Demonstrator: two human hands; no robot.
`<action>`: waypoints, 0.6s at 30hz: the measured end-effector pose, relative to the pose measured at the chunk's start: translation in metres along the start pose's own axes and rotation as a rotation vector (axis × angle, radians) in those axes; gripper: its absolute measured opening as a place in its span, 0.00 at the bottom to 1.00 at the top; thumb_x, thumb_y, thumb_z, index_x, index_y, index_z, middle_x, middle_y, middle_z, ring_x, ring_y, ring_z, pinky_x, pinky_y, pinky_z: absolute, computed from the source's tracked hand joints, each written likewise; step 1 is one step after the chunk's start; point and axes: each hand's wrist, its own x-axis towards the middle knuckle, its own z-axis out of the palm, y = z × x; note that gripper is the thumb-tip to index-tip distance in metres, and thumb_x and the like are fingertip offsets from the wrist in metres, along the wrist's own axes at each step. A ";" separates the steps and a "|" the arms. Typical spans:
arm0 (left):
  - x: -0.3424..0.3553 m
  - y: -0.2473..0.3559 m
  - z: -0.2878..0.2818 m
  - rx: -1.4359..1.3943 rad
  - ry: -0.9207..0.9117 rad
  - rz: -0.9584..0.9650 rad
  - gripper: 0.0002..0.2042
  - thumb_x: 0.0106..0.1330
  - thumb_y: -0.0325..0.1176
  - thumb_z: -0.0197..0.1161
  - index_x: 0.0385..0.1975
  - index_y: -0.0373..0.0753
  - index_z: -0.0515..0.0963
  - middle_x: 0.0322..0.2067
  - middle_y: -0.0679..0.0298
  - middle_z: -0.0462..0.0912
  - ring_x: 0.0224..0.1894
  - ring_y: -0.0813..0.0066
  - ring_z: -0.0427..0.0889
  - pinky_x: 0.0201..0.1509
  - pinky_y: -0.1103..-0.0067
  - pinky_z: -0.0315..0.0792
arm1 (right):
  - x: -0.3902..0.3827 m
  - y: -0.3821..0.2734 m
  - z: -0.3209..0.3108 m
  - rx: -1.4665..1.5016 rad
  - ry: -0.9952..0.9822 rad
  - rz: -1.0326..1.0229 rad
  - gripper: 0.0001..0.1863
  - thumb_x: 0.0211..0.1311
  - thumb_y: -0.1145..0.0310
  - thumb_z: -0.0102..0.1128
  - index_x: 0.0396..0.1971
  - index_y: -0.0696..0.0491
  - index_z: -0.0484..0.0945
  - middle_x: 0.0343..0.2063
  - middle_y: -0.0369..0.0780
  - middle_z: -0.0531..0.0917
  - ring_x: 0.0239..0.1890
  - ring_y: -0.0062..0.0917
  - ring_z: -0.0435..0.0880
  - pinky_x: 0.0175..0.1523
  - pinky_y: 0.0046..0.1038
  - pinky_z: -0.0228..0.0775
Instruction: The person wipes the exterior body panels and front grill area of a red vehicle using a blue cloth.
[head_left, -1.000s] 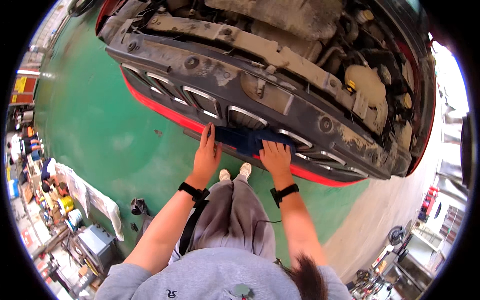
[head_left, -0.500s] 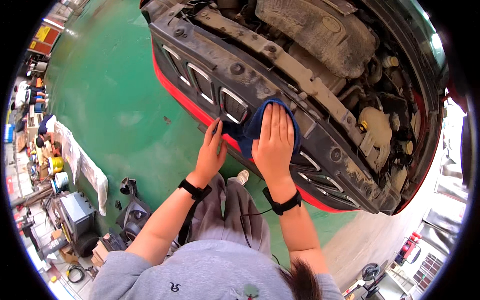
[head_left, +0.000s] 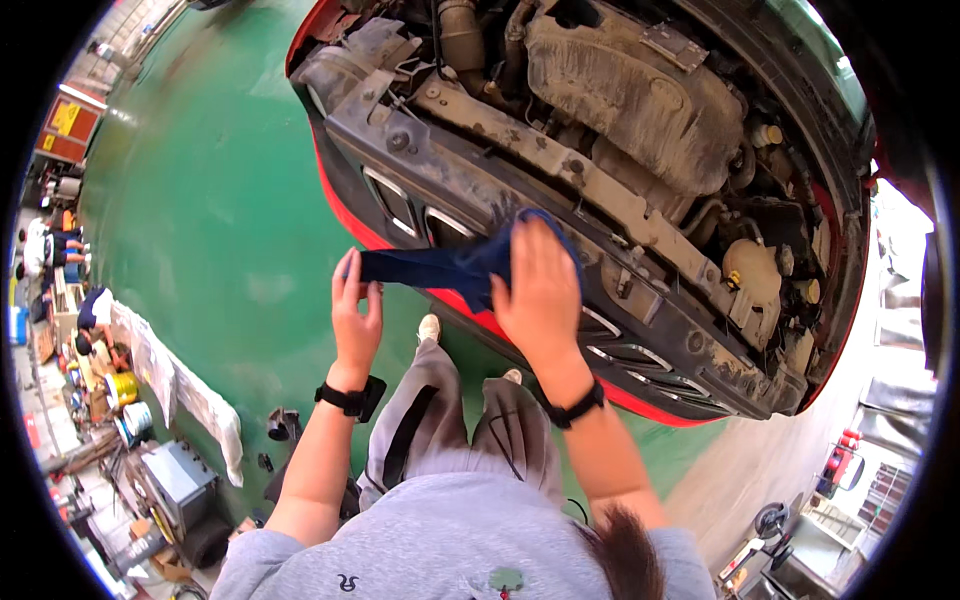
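A dark blue cloth (head_left: 430,268) is stretched sideways between my hands over the front of a red car with its bonnet raised. My left hand (head_left: 357,315) pinches the cloth's left end, out past the bumper's red edge (head_left: 352,215). My right hand (head_left: 540,285) lies on the bunched right part, fingers slightly blurred, over the dusty black front panel (head_left: 470,165). Whether the cloth touches the panel there I cannot tell. Chrome-rimmed grille openings (head_left: 390,202) sit beside the cloth, one partly hidden by it.
Behind the panel, the open engine bay holds a dusty engine cover (head_left: 630,100) and a cream reservoir (head_left: 750,272). Green floor (head_left: 220,200) spreads to the left. Farther left are a white-wrapped long piece (head_left: 185,380), a grey metal box (head_left: 180,475), a yellow bucket (head_left: 122,388) and people.
My left hand has moved left, away from the car, drawing the cloth's end out taut. The right hand stays on the cloth, a little farther left. The view has shifted.
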 end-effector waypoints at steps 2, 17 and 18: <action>0.015 0.007 -0.004 -0.030 -0.042 0.143 0.22 0.64 0.18 0.58 0.59 0.32 0.72 0.57 0.51 0.73 0.57 0.55 0.76 0.57 0.72 0.72 | -0.026 0.008 -0.003 -0.125 0.052 0.136 0.40 0.51 0.67 0.64 0.64 0.64 0.61 0.65 0.53 0.65 0.67 0.45 0.63 0.70 0.41 0.54; 0.126 0.115 0.021 -0.153 -0.070 0.750 0.21 0.60 0.12 0.52 0.53 0.34 0.78 0.61 0.48 0.69 0.58 0.56 0.75 0.59 0.70 0.72 | -0.015 -0.012 -0.011 -0.245 0.156 0.409 0.43 0.44 0.75 0.61 0.65 0.66 0.57 0.64 0.57 0.63 0.68 0.48 0.61 0.73 0.43 0.49; 0.134 0.121 0.033 -0.121 -0.240 0.823 0.23 0.58 0.14 0.54 0.56 0.36 0.76 0.64 0.47 0.65 0.59 0.54 0.73 0.62 0.69 0.69 | -0.006 -0.019 -0.008 -0.243 0.153 0.455 0.45 0.42 0.75 0.61 0.65 0.66 0.56 0.65 0.57 0.62 0.69 0.48 0.59 0.73 0.43 0.48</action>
